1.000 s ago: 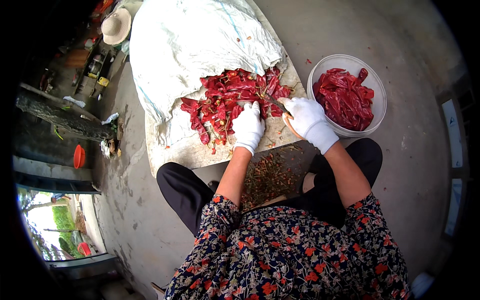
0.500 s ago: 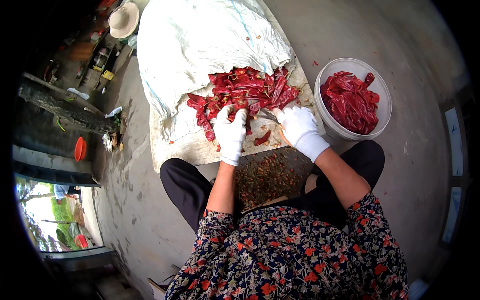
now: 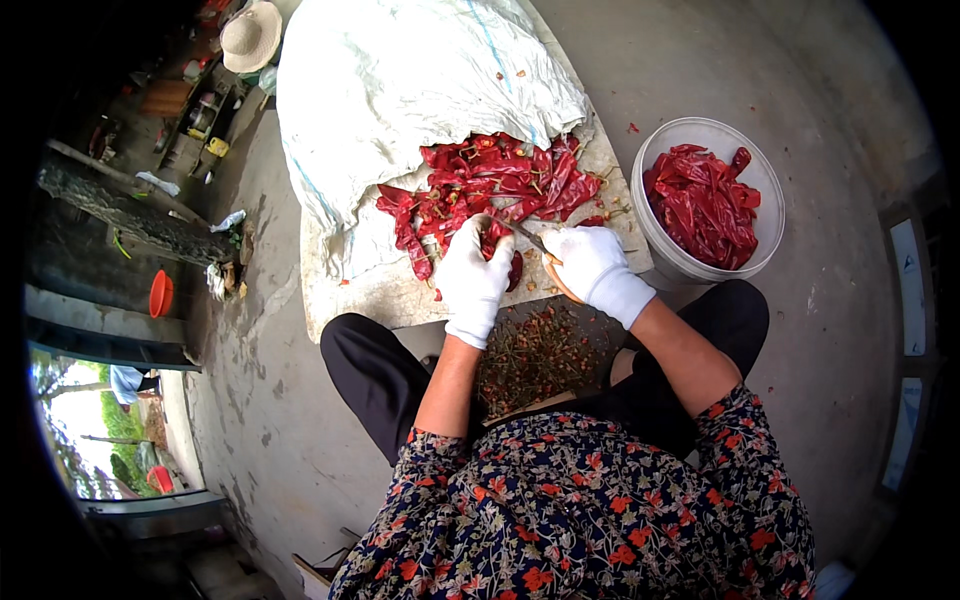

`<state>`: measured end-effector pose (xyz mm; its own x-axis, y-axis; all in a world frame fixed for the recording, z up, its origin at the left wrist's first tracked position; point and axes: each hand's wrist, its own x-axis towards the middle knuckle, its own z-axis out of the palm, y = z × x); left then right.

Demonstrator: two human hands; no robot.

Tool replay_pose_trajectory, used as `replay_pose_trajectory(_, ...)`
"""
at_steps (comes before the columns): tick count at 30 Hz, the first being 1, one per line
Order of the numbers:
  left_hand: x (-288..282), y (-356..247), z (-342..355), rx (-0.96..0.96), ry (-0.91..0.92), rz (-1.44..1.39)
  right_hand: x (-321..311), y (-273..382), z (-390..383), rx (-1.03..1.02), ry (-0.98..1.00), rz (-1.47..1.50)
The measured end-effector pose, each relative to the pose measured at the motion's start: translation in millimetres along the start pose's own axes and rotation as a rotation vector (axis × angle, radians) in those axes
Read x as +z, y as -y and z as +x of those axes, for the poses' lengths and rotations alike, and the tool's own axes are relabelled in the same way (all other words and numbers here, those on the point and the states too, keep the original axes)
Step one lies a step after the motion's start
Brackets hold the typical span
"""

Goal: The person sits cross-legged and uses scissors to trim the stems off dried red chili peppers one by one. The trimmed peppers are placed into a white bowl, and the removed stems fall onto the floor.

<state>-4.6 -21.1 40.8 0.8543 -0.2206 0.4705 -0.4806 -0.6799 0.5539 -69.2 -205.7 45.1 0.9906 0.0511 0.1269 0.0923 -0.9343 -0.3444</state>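
In white gloves, both my hands work over the near edge of a pale board [image 3: 375, 303]. My left hand [image 3: 472, 280] is closed on a red chili pepper [image 3: 493, 238], partly hidden by its fingers. My right hand [image 3: 598, 268] grips scissors with orange handles, and their dark blades [image 3: 527, 236] point at the pepper's upper end by my left fingertips. Just beyond my hands spreads a heap of dried red chili peppers [image 3: 500, 178], spilling from the mouth of a white woven sack [image 3: 420, 90].
A white bucket [image 3: 776, 195] holding red peppers [image 3: 702, 210] stands right of the board. Cut stems and scraps [image 3: 535, 360] litter the ground between my knees. At far left are a straw hat [image 3: 251, 37], a log [image 3: 130, 217] and an orange basin [image 3: 161, 294]. A person [image 3: 128, 383] shows outside the doorway.
My left hand has lifted a pepper toward the scissors, and my right hand has drawn slightly nearer my body. The blades now show clearly between my hands.
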Motion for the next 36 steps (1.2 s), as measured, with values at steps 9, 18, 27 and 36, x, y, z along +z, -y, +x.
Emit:
replay_pose_trajectory(9, -12, 12, -4, -0.318, 0.248, -0.926, 8, -8, -10, 0.090, 0.569, 1.737)
replay_pose_trajectory(18, -33, 29, -17, -0.450, 0.392, -1.061, -48, -23, 2, 0.274, 0.248, 1.249)
replay_pose_trajectory(27, -28, 3, -22, -0.314, 0.110, -0.646, -17, 11, -14, -0.189, -0.142, 0.086)
replay_pose_trajectory(36, -32, -8, -23, -0.125, 0.019, -0.379, -9, 17, -12, -0.169, -0.107, -0.044)
